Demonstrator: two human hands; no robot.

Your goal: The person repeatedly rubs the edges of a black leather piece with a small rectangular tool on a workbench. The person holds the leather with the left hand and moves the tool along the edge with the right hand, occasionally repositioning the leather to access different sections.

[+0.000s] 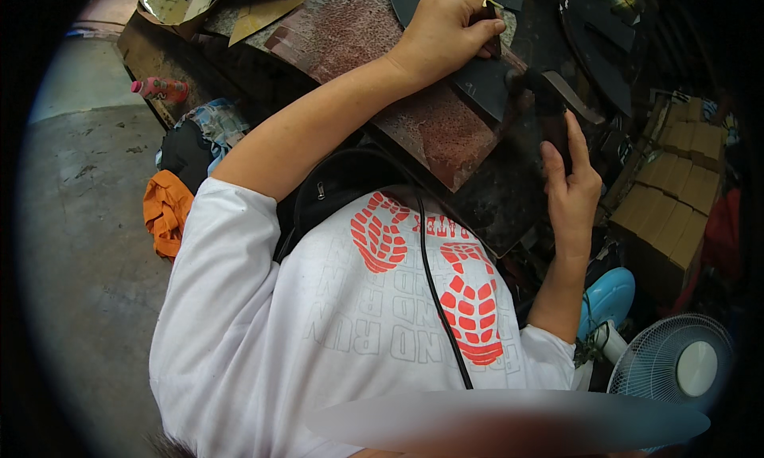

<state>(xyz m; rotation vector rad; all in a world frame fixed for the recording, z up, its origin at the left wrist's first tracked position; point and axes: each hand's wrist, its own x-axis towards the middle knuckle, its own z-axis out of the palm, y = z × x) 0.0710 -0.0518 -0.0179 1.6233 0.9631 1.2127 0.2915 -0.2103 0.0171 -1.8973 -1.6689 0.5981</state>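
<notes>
My left hand [450,38] is over the far part of the work table, its fingers closed in a pinch. Between them is a small dark brown piece [492,40] with a brass-coloured bit at its top. My right hand [571,175] is at the table's right side, closed around the black handle [551,112] of a tool, with the index finger stretched along it. The tool's working end is dark and hard to make out. Near it lies a curved, greyish strip [574,96]. Flat black pieces [485,88] lie under and beside my left hand.
A worn reddish-brown board [434,136] covers part of the table. More black curved pieces [597,52] lie at the far right. Stacked cardboard boxes [660,207] and a fan [676,358] stand to the right. A pink-capped bottle [163,89] and orange cloth [167,211] are left.
</notes>
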